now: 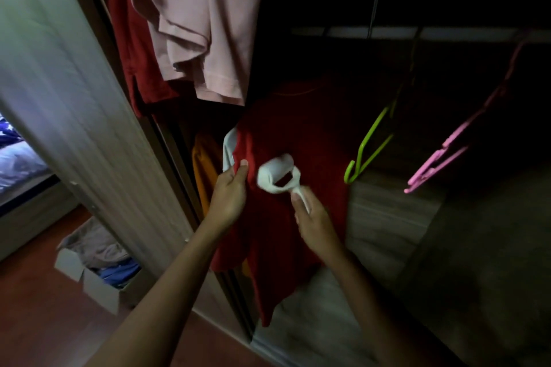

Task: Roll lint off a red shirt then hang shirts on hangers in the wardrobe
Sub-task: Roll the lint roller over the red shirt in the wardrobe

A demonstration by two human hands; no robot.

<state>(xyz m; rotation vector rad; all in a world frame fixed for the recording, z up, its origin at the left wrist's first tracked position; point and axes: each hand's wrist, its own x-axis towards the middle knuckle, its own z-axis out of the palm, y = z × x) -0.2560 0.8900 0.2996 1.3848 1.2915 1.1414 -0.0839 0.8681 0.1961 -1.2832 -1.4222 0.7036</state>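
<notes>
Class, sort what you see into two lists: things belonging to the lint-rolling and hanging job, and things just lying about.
Job: red shirt, lint roller, left hand, right hand, green hanger, pink hanger, pink shirt.
Lying about: box of clothes, orange garment, bedding.

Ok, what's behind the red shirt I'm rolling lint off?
An orange garment shows past the left edge of the red shirt, with a sliver near its hem. A white piece sticks out by the left hand. The rest behind the shirt is covered.
</notes>
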